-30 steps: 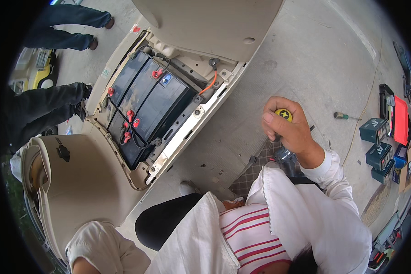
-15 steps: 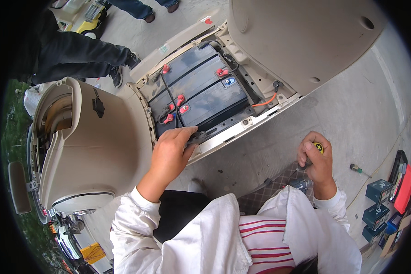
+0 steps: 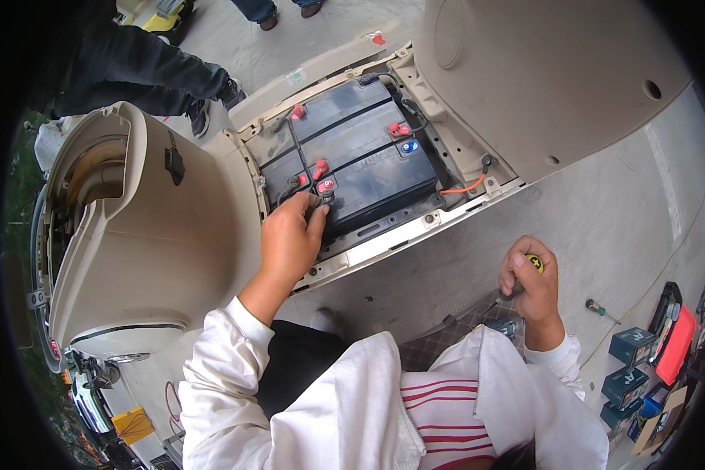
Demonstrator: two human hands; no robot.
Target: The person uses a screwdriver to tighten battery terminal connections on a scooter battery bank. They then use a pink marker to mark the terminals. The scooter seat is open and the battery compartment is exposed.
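Since the dark batteries (image 3: 368, 176) are sunk in the floor bay of a beige vehicle, btwn the front body (image 3: 188, 243) and a big rear panel (image 3: 556, 70), they've gotta be reached from above, AFAICT. A small dark cable end (image 3: 327, 198) is pinched btwn thumb & fingertips of the left hand (image 3: 291, 235), right by the nearest red terminal (image 3: 327, 186); prob held that way b/c it's tiny and needs steadying. Whether it's touching the terminal can't be told w/ the fingers in the way. A black cable (image 3: 296, 153) is run across the battery tops, and an orange wire (image 3: 464, 188) is seen at the bay's rear corner.

Well apart from the bay, a yellow-capped handle (image 3: 534, 264) is wrapped in the closed fist of the right hand (image 3: 534, 286), w/ a thin shaft pointed back toward the lap, prob so the bay is kept clear of it.

Further out on the right, a green-handled screwdriver (image 3: 595, 308), dark green boxes (image 3: 633, 345) and a red case (image 3: 676, 345) are laid on the floor, approx within reach. Someone else's legs (image 3: 157, 70) can be seen past the far side.
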